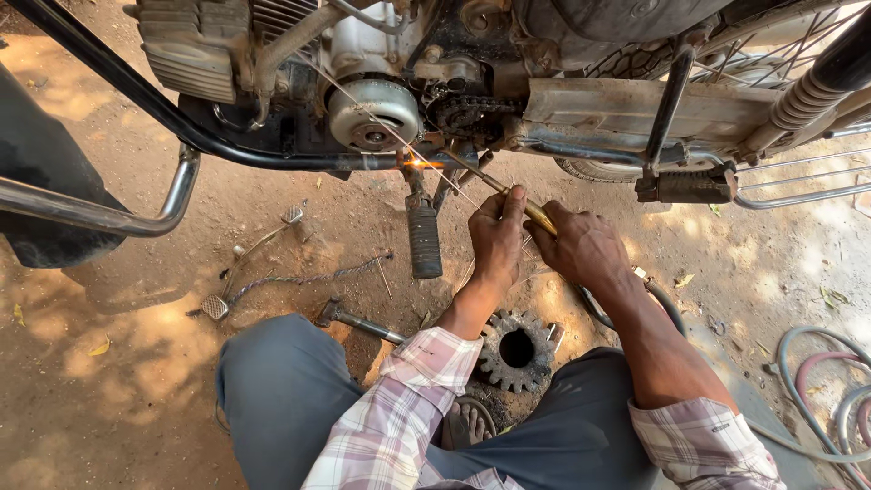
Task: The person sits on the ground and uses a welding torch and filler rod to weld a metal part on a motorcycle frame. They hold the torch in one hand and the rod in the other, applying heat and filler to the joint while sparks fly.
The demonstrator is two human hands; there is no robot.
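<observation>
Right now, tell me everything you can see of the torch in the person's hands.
The torch is a slim brass-coloured tube, angled up and left toward the underside of the motorcycle. A small orange flame burns at its tip against the black frame tube, above the ribbed footpeg. The left hand steadies it near the middle; the right hand grips its rear. A dark hose seems to trail from that end. A thin wire crosses the flame.

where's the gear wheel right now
In the head view the toothed gear lies on the dirt ground at lower centre, between the person's knees, just below the left hand.
</observation>
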